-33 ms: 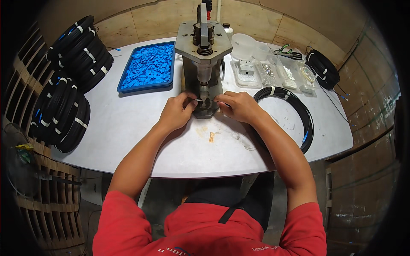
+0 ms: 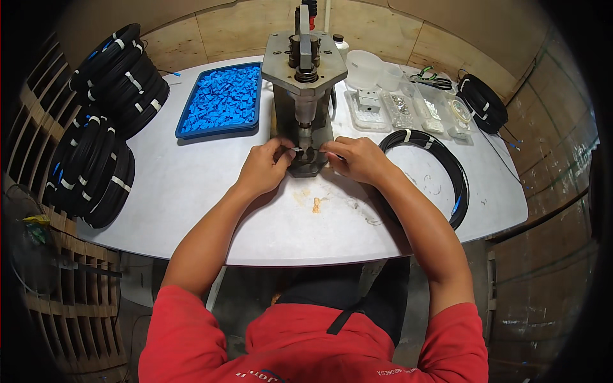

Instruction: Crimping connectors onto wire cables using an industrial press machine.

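Note:
A grey metal hand press [image 2: 305,83] stands at the far middle of the table, its ram lowered close to the base. My left hand [image 2: 265,167] is at the left of the ram, thumb and fingers pinched on a small silvery piece [image 2: 297,149]. On the other side my right hand [image 2: 359,158] is closed, its fingertips pinching what looks like a thin dark cable end [image 2: 323,152] close to the ram. Fingers and shadow hide most of both small parts. A coil of black cable [image 2: 456,172] with a blue tip lies beside my right forearm.
A dark blue tray [image 2: 182,131] of small blue pieces sits left of the press. Stacked black cable coils [image 2: 121,83] crowd the left edge. At the back right are clear plastic containers [image 2: 367,121] of small parts, pliers [image 2: 434,80] and another coil [image 2: 483,105].

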`<state>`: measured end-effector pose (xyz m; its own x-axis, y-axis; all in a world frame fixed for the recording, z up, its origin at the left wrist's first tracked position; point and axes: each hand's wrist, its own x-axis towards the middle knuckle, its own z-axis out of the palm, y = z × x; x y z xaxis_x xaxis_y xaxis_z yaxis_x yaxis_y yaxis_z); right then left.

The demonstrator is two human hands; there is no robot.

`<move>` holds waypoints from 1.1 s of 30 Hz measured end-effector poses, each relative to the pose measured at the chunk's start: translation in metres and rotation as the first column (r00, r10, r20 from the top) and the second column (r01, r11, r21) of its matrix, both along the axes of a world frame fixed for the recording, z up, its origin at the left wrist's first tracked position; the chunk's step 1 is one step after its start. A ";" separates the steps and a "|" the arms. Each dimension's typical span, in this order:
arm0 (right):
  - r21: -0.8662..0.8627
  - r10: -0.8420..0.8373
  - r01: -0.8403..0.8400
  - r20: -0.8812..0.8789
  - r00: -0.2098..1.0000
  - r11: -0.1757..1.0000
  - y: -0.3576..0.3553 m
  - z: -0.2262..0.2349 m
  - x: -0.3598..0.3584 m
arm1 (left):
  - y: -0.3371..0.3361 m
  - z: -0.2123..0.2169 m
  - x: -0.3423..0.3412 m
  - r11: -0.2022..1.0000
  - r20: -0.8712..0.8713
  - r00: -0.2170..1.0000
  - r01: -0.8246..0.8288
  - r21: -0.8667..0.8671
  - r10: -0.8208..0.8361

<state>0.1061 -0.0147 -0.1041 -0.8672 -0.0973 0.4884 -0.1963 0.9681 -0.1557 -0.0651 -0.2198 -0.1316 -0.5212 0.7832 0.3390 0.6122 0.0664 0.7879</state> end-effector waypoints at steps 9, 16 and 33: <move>-0.008 0.015 -0.015 -0.003 1.000 1.000 -0.002 0.002 0.000 | 0.000 -0.002 -0.001 1.000 0.004 1.000 -0.003 0.001 0.003; 0.016 0.014 -0.014 -0.013 1.000 1.000 -0.001 0.001 -0.001 | 0.000 -0.001 0.000 1.000 0.024 1.000 0.003 0.006 -0.003; 0.006 0.015 -0.015 -0.021 1.000 1.000 0.002 -0.002 -0.001 | 0.000 0.001 0.002 1.000 0.035 0.999 0.007 -0.007 -0.007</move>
<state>0.1054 -0.0123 -0.1059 -0.8553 -0.1127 0.5058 -0.2137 0.9659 -0.1462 -0.0635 -0.2193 -0.1302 -0.5271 0.7892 0.3151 0.5847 0.0677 0.8085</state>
